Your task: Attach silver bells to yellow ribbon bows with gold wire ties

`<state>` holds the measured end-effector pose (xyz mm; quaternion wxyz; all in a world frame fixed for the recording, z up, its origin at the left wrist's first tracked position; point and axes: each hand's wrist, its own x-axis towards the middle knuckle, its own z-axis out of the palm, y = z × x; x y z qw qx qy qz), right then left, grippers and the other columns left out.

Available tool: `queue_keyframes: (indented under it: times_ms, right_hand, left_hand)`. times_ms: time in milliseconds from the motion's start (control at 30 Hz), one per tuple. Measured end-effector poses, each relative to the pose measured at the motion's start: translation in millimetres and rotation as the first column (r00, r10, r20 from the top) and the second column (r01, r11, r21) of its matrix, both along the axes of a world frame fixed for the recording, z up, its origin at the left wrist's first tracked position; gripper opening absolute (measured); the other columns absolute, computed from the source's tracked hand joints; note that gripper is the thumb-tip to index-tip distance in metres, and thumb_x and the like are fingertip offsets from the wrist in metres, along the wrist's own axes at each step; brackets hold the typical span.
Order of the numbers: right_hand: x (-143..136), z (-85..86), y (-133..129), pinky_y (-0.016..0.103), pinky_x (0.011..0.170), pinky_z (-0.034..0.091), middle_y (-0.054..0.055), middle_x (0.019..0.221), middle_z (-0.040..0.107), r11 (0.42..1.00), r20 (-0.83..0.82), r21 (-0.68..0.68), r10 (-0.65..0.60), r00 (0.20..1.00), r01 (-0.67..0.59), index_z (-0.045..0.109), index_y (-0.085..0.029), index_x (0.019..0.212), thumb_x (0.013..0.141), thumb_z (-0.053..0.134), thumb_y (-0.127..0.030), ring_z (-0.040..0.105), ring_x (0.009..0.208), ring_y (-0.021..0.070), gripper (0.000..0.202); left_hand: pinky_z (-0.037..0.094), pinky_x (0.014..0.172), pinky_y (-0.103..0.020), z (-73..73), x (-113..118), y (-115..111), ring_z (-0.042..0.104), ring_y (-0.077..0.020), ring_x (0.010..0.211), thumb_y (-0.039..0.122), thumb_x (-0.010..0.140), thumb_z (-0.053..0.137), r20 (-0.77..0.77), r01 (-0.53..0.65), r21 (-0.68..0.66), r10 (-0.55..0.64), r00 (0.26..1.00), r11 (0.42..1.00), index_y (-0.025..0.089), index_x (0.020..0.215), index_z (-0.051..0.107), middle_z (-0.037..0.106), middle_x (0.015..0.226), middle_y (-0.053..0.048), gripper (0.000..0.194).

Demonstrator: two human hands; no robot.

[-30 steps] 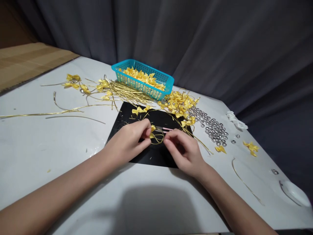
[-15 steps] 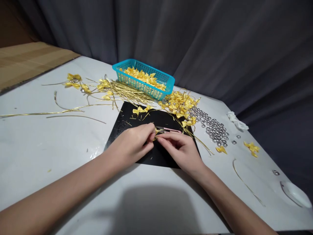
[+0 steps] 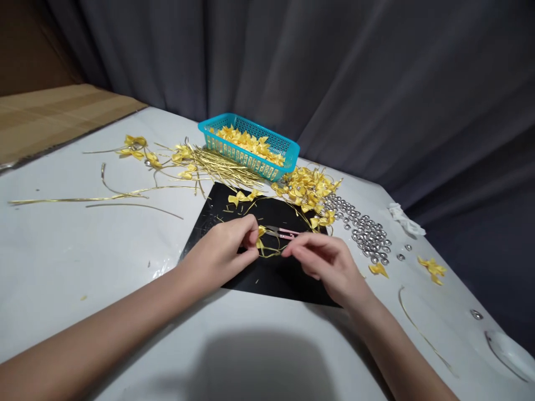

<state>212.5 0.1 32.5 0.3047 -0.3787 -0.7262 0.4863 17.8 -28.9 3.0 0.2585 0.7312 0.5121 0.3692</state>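
Over the black mat [image 3: 271, 283], my left hand [image 3: 225, 248] is closed in a pinch on a yellow ribbon bow [image 3: 261, 237], partly hidden by the fingers. From the bow, thin gold wire [image 3: 271, 255] curves across to my right hand [image 3: 328, 262], whose thumb and forefinger close on its other end. Behind the wire, small pink-handled snips [image 3: 288, 234] lie on the mat, blades towards the left hand. Another yellow bow piece [image 3: 242, 197] rests near the mat's far edge, among short wire clippings.
A blue basket [image 3: 251, 160] of yellow bows stands at the back, with a bundle of gold wires [image 3: 225, 167] before it. To its right are piled bows with wire [image 3: 307, 186] and silver beads [image 3: 370, 236]. Loose wires lie left; a white dish-like object [image 3: 507, 353] lies far right.
My right hand has moved right, away from the left, drawing the wire into a wider curve between them. The bow and the snips show more plainly. The view has tipped up slightly.
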Motion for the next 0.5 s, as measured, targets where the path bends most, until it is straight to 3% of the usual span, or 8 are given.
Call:
queue_keyframes:
  times_ms: [67,133,200,233,300,367,433,500]
  right_hand:
    - [-4.7,-5.2,-4.9,0.021,0.045,0.035,0.001,0.058,0.055,0.968,0.133,0.249,-0.024,0.991,-0.01,0.068,-0.014,0.078,0.083,0.056,-0.026,0.043,0.049,0.0086,0.018]
    - [-9.6,-13.7,-7.8,0.023,0.047,0.037,-0.002,0.053,0.048,0.883,0.209,0.469,-0.124,0.97,0.011,0.069,-0.013,0.091,0.081,0.057,-0.023,0.042,0.048,0.0099,0.018]
    - [-13.2,-21.3,-7.7,0.025,0.051,0.039,-0.002,0.054,0.047,0.83,0.261,0.557,-0.224,0.939,0.044,0.067,-0.011,0.1,0.08,0.059,-0.025,0.043,0.05,0.0111,0.026]
    - [-14.5,-23.7,-6.9,0.025,0.052,0.039,-0.003,0.055,0.046,0.836,0.29,0.545,-0.251,0.923,0.056,0.067,-0.011,0.102,0.079,0.06,-0.026,0.043,0.052,0.0113,0.028]
    - [-16.5,-24.8,-4.7,0.023,0.05,0.035,-0.004,0.054,0.043,0.917,0.337,0.39,-0.223,0.915,0.08,0.068,-0.011,0.099,0.079,0.06,-0.029,0.039,0.05,0.0099,0.028]
    - [-18.5,-22.8,-3.0,0.021,0.044,0.027,-0.006,0.052,0.037,0.994,0.307,0.075,-0.099,0.947,0.079,0.068,-0.012,0.094,0.08,0.059,-0.036,0.032,0.047,0.0073,0.03]
    - [-20.4,-20.9,-2.1,0.02,0.04,0.02,-0.007,0.051,0.033,0.971,0.195,-0.232,-0.006,0.981,0.052,0.068,-0.013,0.085,0.077,0.062,-0.044,0.025,0.043,0.0051,0.033]
    - [-21.5,-21.0,-1.6,0.02,0.038,0.015,-0.008,0.048,0.033,0.923,0.118,-0.38,-0.02,0.993,0.064,0.066,-0.014,0.076,0.069,0.069,-0.047,0.023,0.041,0.0037,0.034]
  left_hand:
    - [0.035,0.056,-0.022,0.0,1.3,-1.5,0.048,-0.0108,0.059,0.01,0.076,0.049,0.017,0.0,-0.005,0.0,1.0,1.0,0.022,0.072,0.039,0.049,0.065,0.006,0.017]
    - [0.034,0.054,-0.021,0.1,2.8,-3.1,0.047,-0.0106,0.058,0.011,0.077,0.049,0.026,0.011,-0.006,-0.011,1.0,1.0,0.022,0.071,0.038,0.048,0.064,0.006,0.016]
    - [0.033,0.053,-0.021,0.2,4.2,-4.6,0.046,-0.0106,0.057,0.012,0.078,0.049,0.028,0.027,-0.006,-0.027,0.999,1.0,0.022,0.071,0.038,0.048,0.063,0.006,0.016]
    - [0.033,0.053,-0.021,0.2,4.8,-5.1,0.046,-0.0107,0.057,0.012,0.078,0.049,0.027,0.037,-0.006,-0.037,0.999,0.999,0.022,0.071,0.038,0.048,0.063,0.006,0.016]
    - [0.033,0.053,-0.021,0.1,5.9,-5.9,0.046,-0.0109,0.057,0.012,0.077,0.048,0.022,0.051,-0.006,-0.051,0.998,0.999,0.022,0.07,0.037,0.048,0.063,0.006,0.016]
    - [0.032,0.052,-0.021,-0.3,7.0,-6.0,0.045,-0.0109,0.056,0.012,0.078,0.047,0.012,0.061,-0.011,-0.061,0.998,0.998,0.022,0.07,0.037,0.048,0.062,0.006,0.016]
    - [0.032,0.052,-0.021,-0.8,7.9,-5.8,0.044,-0.0109,0.055,0.013,0.078,0.047,0.001,0.071,-0.017,-0.071,0.997,0.997,0.022,0.07,0.038,0.048,0.062,0.006,0.015]
    - [0.031,0.051,-0.021,-1.2,8.3,-5.3,0.044,-0.0108,0.055,0.013,0.078,0.046,-0.007,0.077,-0.022,-0.077,0.997,0.997,0.022,0.07,0.038,0.048,0.062,0.006,0.014]
